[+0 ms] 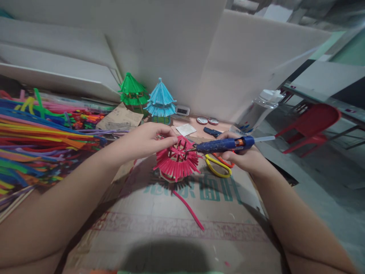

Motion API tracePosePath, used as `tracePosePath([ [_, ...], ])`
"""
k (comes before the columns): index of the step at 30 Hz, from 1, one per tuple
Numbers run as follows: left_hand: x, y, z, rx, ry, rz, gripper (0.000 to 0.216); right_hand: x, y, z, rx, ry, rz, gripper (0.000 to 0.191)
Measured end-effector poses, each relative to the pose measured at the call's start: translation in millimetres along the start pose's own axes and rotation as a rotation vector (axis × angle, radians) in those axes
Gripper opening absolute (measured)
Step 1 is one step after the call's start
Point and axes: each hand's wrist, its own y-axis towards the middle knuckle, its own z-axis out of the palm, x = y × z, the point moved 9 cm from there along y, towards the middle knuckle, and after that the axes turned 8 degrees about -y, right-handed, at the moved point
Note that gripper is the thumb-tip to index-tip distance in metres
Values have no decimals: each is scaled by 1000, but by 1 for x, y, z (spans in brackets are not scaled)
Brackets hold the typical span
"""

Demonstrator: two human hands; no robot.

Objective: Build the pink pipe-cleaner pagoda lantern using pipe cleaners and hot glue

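My left hand (152, 140) is closed on the upper edge of a small pink pavilion model (179, 166). A fringe of pink pipe cleaner pieces makes the model's roof, and short dark posts stand up in its middle. In my right hand (246, 158) is a blue hot glue gun (221, 144), a clear glue stick jutting from its rear. The gun's nozzle points left, close to the model's posts; whether it touches them I cannot tell. Below the model lies a loose pink pipe cleaner (189, 211). Yellow-and-orange-handled scissors (218, 169) rest under the glue gun.
Bundles of coloured pipe cleaners (42, 133) cover the left side. Behind stand a green pavilion model (132, 91) and a blue one (160, 99), beside a small digital clock (182, 110). A clear bottle (258, 112) stands at right. Cardboard (159, 228) covers the table.
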Motion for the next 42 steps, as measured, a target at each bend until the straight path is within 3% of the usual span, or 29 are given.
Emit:
tracePosePath([
  [24, -3, -1, 0, -1, 16, -11, 33, -6, -1, -2, -8, -6, 15, 47],
  [35, 1, 0, 1, 10, 17, -1, 33, -11, -3, 9, 115, 95, 43, 54],
  [38, -1, 0, -1, -1, -1, 9, 31, -15, -1, 7, 71, 127, 3, 54],
  [42, -7, -4, -20, -123, 23, 67, 28, -31, 11, -3, -56, 93, 31, 51],
])
